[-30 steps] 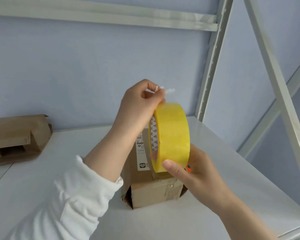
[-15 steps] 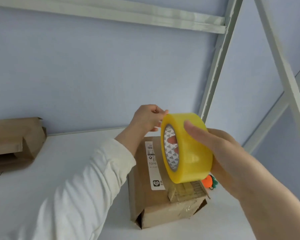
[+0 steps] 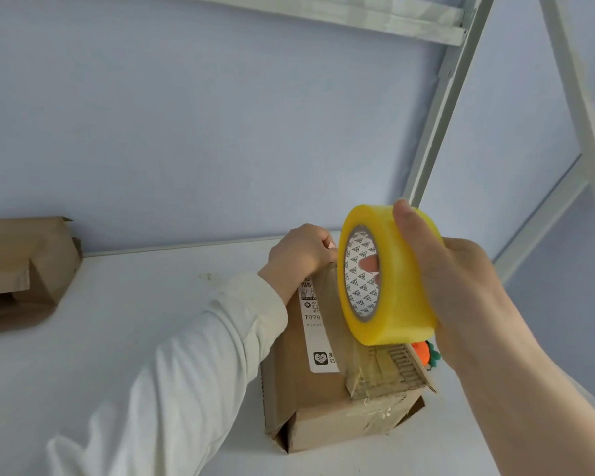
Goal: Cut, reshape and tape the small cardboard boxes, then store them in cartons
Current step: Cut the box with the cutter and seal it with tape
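head view: right hand grips tape roll, pulled nearer than a second ago; left hand pinches tape end at far edge of box on shelf. strip spans lid; sealing underway.

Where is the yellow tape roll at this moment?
In the head view, right of centre: the right hand grips the yellow tape roll just above the small cardboard box, while the left hand pinches its tape end.

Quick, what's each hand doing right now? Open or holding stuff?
Left hand: closed, pinching the tape end at the cardboard box's far edge.
Right hand: closed around the yellow tape roll, fingers through its core.
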Tool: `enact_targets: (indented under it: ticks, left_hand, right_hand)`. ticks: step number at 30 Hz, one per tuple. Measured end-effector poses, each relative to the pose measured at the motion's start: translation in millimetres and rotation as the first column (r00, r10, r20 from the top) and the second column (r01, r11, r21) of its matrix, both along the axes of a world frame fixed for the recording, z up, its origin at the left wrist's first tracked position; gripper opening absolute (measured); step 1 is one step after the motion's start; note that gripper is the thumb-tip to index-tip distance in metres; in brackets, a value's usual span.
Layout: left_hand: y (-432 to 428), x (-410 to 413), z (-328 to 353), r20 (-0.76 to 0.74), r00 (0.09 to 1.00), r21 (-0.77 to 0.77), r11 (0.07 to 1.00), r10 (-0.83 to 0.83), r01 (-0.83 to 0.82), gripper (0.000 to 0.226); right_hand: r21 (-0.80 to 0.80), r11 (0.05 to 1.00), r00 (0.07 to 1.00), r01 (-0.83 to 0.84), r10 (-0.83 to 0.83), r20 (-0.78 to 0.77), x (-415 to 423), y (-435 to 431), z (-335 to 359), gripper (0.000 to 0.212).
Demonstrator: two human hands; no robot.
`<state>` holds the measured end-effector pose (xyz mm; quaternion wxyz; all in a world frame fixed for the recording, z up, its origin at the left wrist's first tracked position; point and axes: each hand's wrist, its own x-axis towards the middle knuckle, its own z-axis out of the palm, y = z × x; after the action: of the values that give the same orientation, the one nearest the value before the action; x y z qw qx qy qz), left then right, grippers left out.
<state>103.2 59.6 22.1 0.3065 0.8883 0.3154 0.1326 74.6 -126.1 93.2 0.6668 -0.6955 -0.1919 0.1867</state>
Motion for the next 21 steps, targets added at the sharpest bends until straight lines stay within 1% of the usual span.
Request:
enact_targets:
  ticks: [3,4,6,7,8,10,11,12,14,15,17,19,20,21]
  left_hand:
    - [3.7,-1.9,4.9,-0.122,0.989,-0.048,0.996,-0.086,0.081,0.016]
    - [5.6,-4.6,7.8,-0.178,0.978,-0.053,0.994,-0.106,0.098,0.018]
    - [10.5,-8.0,9.1,-0.261,0.958,-0.090,0.991,-0.116,0.095,0.037]
    - [11.5,-8.9,8.9,-0.256,0.961,-0.088,0.992,-0.106,0.086,0.038]
    - [10.3,-9.8,8.9,-0.212,0.974,-0.053,0.996,-0.080,0.071,0.032]
    - [5.4,-9.6,9.3,-0.057,0.998,0.124,0.992,-0.029,0.036,0.013]
    - [0.7,-9.1,9.9,0.000,0.999,0.202,0.979,-0.035,0.034,0.012]
    - [-5.2,-9.3,11.5,0.010,0.999,0.235,0.971,-0.049,0.045,0.020]
    - [-13.0,-8.3,12.1,-0.070,0.995,0.202,0.975,-0.073,0.086,0.031]
    - [-14.4,-7.7,10.6,-0.127,0.989,0.167,0.981,-0.076,0.097,0.033]
    - [-12.1,-8.0,6.9,-0.158,0.985,0.119,0.989,-0.070,0.090,0.036]
    - [-9.4,-7.4,5.2,-0.147,0.988,0.091,0.993,-0.057,0.070,0.038]
    - [-9.7,-7.6,4.6,-0.143,0.989,0.093,0.994,-0.049,0.063,0.037]
    - [-9.8,-7.0,3.9,-0.142,0.989,0.102,0.993,-0.038,0.053,0.036]
  right_hand:
    - [-0.021,1.000,1.000,0.001,-0.001,0.010,-0.6,1.8,2.9,0.060]
    - [-0.036,0.999,1.000,0.004,-0.003,0.026,-1.4,1.9,3.1,0.060]
    - [-0.048,0.999,0.999,0.008,-0.006,0.046,-2.6,1.6,4.1,0.059]
    - [-0.060,0.998,0.999,0.005,-0.002,0.051,-2.8,1.8,5.1,0.061]
    - [-0.074,0.997,0.999,0.004,0.000,0.046,-2.4,2.2,5.9,0.062]
    - [-0.096,0.995,0.999,-0.003,0.007,0.046,-1.6,3.0,7.8,0.060]
    - [-0.101,0.995,0.998,0.000,0.007,0.062,-1.5,3.6,8.4,0.058]
    - [-0.112,0.994,0.996,0.006,0.003,0.085,-0.9,4.3,8.2,0.059]
    - [-0.123,0.992,0.992,0.002,0.013,0.125,2.8,7.7,7.6,0.064]
    - [-0.106,0.994,0.993,-0.027,0.039,0.113,4.8,7.7,6.8,0.064]
    - [-0.080,0.986,0.989,-0.144,0.147,0.030,7.8,4.0,4.6,0.059]
    - [-0.014,0.959,0.958,-0.283,0.282,-0.054,13.0,-3.9,-6.7,0.042]
    - [0.029,0.938,0.936,-0.347,0.348,-0.051,13.1,-9.7,-16.5,0.036]
    - [0.048,0.922,0.922,-0.385,0.386,-0.010,10.4,-15.0,-25.6,0.035]
